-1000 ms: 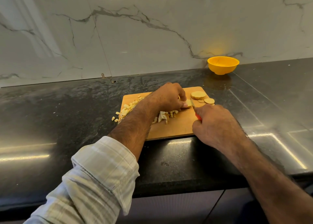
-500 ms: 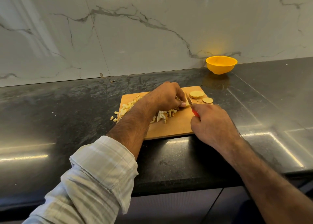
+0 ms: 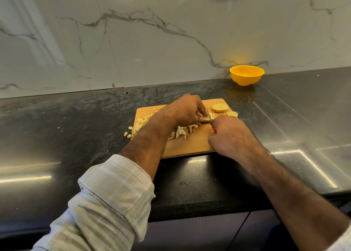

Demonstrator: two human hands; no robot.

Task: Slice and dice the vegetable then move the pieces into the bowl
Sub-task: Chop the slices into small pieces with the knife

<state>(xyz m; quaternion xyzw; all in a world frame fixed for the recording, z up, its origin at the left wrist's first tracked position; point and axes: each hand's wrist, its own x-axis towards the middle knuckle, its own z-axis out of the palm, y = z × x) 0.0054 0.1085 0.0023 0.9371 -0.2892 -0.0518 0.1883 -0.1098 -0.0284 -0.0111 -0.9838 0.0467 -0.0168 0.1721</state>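
A wooden cutting board (image 3: 191, 146) lies on the black counter. My left hand (image 3: 185, 110) is curled over a pale vegetable piece (image 3: 207, 119) at the board's middle, fingertips holding it down. My right hand (image 3: 230, 136) grips a knife by its red handle (image 3: 214, 130); the blade (image 3: 209, 114) stands against the held piece. Diced bits (image 3: 182, 132) lie under and left of my left hand, and a few (image 3: 127, 134) have spilled onto the counter. Two round slices (image 3: 220, 107) sit at the board's far right corner. The yellow bowl (image 3: 246, 75) stands by the wall, with nothing visible inside.
The black stone counter (image 3: 76, 129) stretches left and right of the board, with a marble backsplash (image 3: 152, 42) behind it. The counter's front edge runs just below the board. Dark cabinet fronts (image 3: 199, 233) show beneath.
The knife has shifted left along the held piece toward my left fingertips. My right hand has followed it a little. The slices and bowl have stayed in place.
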